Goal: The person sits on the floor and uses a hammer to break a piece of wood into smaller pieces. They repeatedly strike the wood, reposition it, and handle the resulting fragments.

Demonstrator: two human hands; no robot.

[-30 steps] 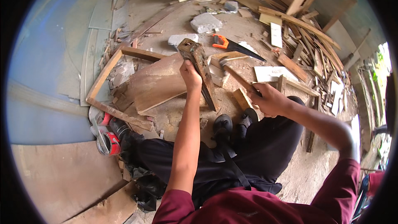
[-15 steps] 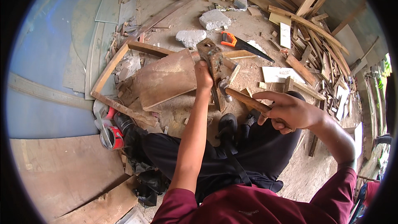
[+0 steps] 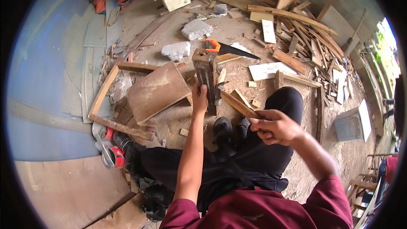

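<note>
My left hand grips a short, dark, weathered wood block by its left side, holding it upright in front of me. In my right hand is a hammer, its wooden handle pointing up and to the left. The hammer's metal head lies right beside the block's right face; whether it touches cannot be made out. Just beyond the block a handsaw with an orange handle rests on the floor. A brown wooden panel leans low to the left of the block.
A wooden frame lies at the left, near a red can. Pale stone lumps sit farther out. Scrap wood is heaped at the far right, and a grey bin stands at the right.
The wood block has turned, and its long side now shows. My left hand has come lower in the picture. The hammer has shifted left along with my right hand, and the whole view has swung.
</note>
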